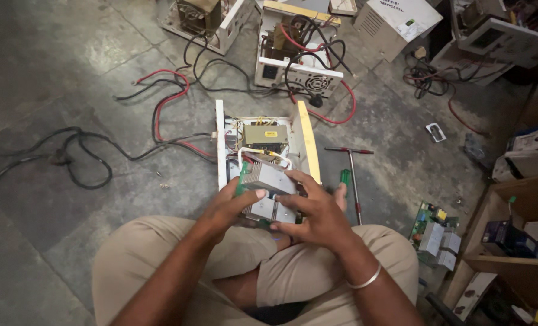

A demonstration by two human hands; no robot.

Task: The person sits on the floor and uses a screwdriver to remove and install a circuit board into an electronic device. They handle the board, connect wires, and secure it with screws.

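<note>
Heatsink board between left hand, right hand

Single head-worn camera, pitched steeply down from above the seated person's crossed legs onto the grey concrete floor. Close range on the lap area, wide field beyond. Forward is frame top. No second view, so no overlap.

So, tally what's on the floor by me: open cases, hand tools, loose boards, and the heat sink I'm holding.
Open cases: 3
Hand tools: 2
Loose boards: 1
Heat sink: 1
Total: 7
</note>
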